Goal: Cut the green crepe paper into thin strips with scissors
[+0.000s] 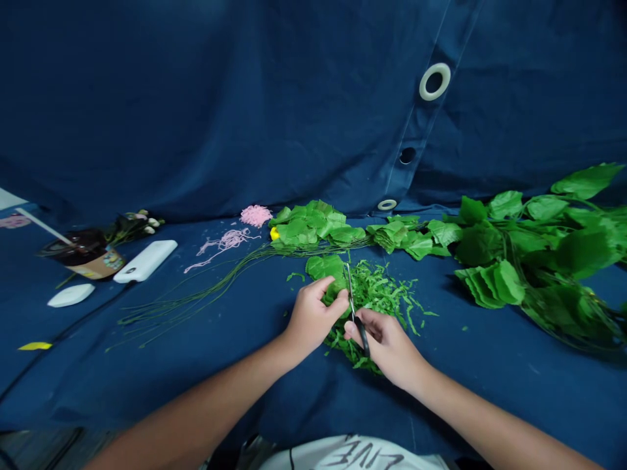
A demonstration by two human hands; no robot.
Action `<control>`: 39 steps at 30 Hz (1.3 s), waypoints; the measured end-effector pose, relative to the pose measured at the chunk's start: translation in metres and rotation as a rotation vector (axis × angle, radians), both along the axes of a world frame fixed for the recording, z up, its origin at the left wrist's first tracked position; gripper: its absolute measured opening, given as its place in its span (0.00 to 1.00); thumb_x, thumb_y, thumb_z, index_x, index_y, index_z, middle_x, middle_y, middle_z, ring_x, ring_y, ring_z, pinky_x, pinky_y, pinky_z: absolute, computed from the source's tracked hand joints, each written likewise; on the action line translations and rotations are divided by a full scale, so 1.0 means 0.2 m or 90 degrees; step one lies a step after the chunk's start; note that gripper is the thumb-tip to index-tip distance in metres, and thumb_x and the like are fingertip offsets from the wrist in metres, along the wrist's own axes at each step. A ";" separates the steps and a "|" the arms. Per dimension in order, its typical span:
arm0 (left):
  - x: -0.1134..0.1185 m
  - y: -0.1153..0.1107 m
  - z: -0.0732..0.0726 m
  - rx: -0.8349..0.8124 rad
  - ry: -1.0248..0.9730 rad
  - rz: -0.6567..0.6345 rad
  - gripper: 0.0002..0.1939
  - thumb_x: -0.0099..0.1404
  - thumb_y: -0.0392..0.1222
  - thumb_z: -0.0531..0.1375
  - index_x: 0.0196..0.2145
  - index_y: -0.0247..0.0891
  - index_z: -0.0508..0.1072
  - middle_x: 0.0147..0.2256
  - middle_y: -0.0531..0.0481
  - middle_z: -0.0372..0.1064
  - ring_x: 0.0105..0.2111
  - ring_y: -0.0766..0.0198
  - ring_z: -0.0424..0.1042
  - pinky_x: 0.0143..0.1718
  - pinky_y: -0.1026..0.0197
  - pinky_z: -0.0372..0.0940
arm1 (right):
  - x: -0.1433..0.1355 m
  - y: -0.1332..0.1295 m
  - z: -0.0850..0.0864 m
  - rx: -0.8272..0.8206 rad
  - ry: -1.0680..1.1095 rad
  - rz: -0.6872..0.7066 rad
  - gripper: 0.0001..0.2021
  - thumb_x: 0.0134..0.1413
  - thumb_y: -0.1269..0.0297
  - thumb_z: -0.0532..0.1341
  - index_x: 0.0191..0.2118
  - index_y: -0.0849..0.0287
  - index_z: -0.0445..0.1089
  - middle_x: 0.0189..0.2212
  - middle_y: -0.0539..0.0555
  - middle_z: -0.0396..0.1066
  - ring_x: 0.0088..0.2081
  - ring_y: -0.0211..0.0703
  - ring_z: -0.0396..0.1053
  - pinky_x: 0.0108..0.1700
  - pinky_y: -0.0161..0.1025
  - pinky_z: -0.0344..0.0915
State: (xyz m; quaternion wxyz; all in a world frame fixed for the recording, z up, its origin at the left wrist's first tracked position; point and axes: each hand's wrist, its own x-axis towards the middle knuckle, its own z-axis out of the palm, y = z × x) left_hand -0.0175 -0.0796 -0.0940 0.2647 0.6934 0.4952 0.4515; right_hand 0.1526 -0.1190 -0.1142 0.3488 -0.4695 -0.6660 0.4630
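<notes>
green leaf (323,266) was pinched by fingers of left hand (311,316) over clippings (376,291), likely steadied for blades; right hand (396,349) grasped scissors (363,337) by handles, probably for control.

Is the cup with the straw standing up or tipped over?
Standing up: the cup sits bottom-down, and the straw pokes out of its top.

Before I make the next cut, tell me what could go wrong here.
The scissors in your right hand have their blades close to the fingers of your left hand, so a slip could nick them. The leaf is right above loose scraps, so the blades might catch some. Off to the left, the cup stands near the cable; a tug there could possibly upset it.
</notes>
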 end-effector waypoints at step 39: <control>0.01 -0.01 -0.02 -0.079 -0.147 -0.037 0.13 0.64 0.49 0.62 0.38 0.34 0.74 0.23 0.54 0.66 0.22 0.67 0.62 0.28 0.65 0.62 | 0.02 0.01 0.01 -0.051 0.126 0.078 0.22 0.59 0.43 0.60 0.37 0.61 0.72 0.27 0.51 0.67 0.28 0.39 0.61 0.30 0.33 0.56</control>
